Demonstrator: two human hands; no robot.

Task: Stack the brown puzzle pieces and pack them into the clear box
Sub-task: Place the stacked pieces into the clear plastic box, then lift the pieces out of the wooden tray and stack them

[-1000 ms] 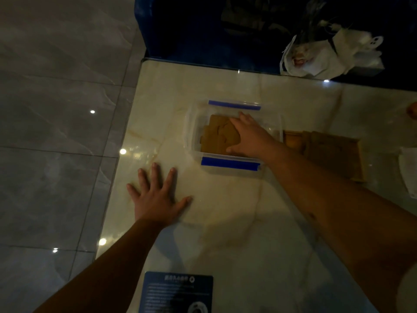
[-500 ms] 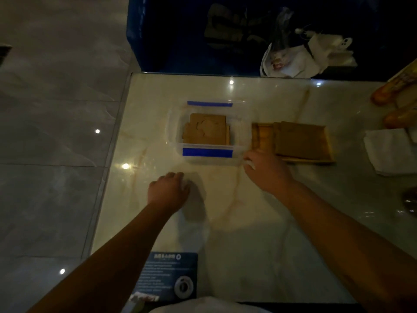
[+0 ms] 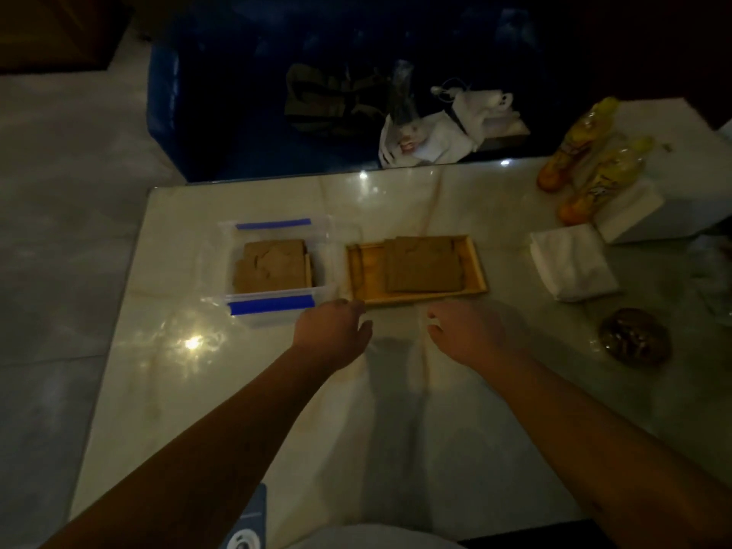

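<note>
While brown puzzle pieces [image 3: 273,268] sit boxed beyond, left fingers [image 3: 350,309] curled empty, right fingers [image 3: 435,324] loosely spread, empty.

Brown puzzle pieces [image 3: 272,271] lie stacked flat inside an open clear box [image 3: 321,247] with blue-taped ends; more pieces [image 3: 424,263] rest just beside it.

I think I am at home, in a dim room. My table [image 3: 396,429] is shiny pale stone, and the floor [image 3: 59,271] at nine o'clock has big grey tiles. At two o'clock lie two bottles [image 3: 594,164] of yellow drink, with folded napkins [image 3: 570,263] near them. At twelve o'clock, past the table, a dark blue seat [image 3: 237,112] holds a white bag [image 3: 435,132] and other stuff.
</note>
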